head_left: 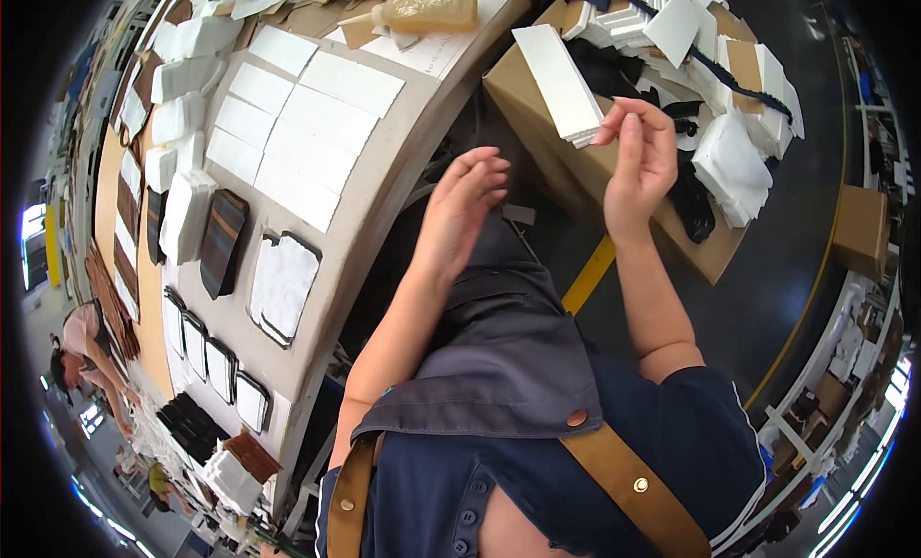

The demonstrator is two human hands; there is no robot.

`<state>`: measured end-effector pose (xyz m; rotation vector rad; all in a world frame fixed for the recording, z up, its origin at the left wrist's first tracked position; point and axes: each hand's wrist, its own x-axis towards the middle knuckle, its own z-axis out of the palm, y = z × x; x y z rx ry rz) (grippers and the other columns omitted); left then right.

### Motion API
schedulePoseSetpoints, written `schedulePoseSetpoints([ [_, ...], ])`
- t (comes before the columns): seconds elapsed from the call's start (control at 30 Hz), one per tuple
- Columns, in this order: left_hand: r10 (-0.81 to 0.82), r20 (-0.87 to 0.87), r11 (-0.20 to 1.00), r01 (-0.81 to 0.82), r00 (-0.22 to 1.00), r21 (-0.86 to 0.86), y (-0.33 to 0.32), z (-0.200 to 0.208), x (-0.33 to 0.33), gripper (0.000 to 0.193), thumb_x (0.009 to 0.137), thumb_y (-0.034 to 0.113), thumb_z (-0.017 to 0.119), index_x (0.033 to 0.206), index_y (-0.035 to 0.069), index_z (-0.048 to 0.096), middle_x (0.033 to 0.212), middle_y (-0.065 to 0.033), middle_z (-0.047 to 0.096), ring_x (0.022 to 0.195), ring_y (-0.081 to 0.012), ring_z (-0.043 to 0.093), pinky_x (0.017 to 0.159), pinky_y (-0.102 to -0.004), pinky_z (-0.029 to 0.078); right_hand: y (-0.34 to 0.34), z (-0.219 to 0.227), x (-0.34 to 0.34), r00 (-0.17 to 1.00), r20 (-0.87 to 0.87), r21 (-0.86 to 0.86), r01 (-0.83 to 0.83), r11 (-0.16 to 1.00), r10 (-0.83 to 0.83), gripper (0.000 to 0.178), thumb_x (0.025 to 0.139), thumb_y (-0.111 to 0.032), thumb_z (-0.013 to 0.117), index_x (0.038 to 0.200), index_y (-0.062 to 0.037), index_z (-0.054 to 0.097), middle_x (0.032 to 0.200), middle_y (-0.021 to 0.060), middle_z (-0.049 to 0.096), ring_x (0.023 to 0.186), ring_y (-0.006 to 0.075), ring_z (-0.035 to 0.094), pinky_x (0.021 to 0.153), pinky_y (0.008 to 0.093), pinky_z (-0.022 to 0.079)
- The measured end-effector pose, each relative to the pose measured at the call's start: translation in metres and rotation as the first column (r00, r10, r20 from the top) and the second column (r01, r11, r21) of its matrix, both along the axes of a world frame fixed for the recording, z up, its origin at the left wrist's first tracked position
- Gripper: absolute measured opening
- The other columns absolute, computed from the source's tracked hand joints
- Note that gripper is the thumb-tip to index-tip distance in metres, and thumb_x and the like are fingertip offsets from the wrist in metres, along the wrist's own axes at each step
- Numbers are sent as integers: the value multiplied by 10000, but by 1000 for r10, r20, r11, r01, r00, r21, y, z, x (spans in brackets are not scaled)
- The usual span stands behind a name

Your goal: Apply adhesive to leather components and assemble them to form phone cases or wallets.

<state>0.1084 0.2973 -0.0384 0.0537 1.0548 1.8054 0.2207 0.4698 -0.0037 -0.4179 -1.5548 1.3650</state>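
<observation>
Left of the cardboard box [528, 126], white sheets [297, 179] are lying in rows. Your left hand [460, 208] is hovering beside the box, its fingers loosely parted, nothing showing between them. Across the box's rim, a stack of white strips [556, 78] is leaning. Your right hand [641, 169] is curling over the box, fingertips narrowing at the stack's end; whether they are gripping, you cannot tell. Inside the box, black material [693, 208] is lying partly hidden.

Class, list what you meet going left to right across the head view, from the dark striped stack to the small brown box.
Dark striped stack, large white dark-edged stack, left hand, long white strips, right hand, small brown box.
</observation>
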Motion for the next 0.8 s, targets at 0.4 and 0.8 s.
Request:
schedulePoseSetpoints([
  [0.4, 106, -759, 860, -442, 643, -254, -87, 41, -17, 180, 1066, 122, 518, 1164, 11, 619, 729, -9, 572, 613, -39, 425, 557, -189, 311, -38, -149, 100, 463, 745, -369, -312, 875, 479, 211, 1035, -123, 488, 1109, 29, 616, 752, 125, 653, 674, 250, 661, 654, 347, 515],
  [0.8, -287, -957, 800, -538, 42, -264, -131, 25, -13, 435, 794, -177, 461, 1092, 27, 705, 1205, -175, 641, 1122, -305, 619, 953, -391, 494, -123, -323, 107, 531, 298, -954, 197, 226, 793, 558, 1005, -499, 557, 1179, 12, 700, 1077, 197, 720, 973, 266, 701, 867, 348, 529],
])
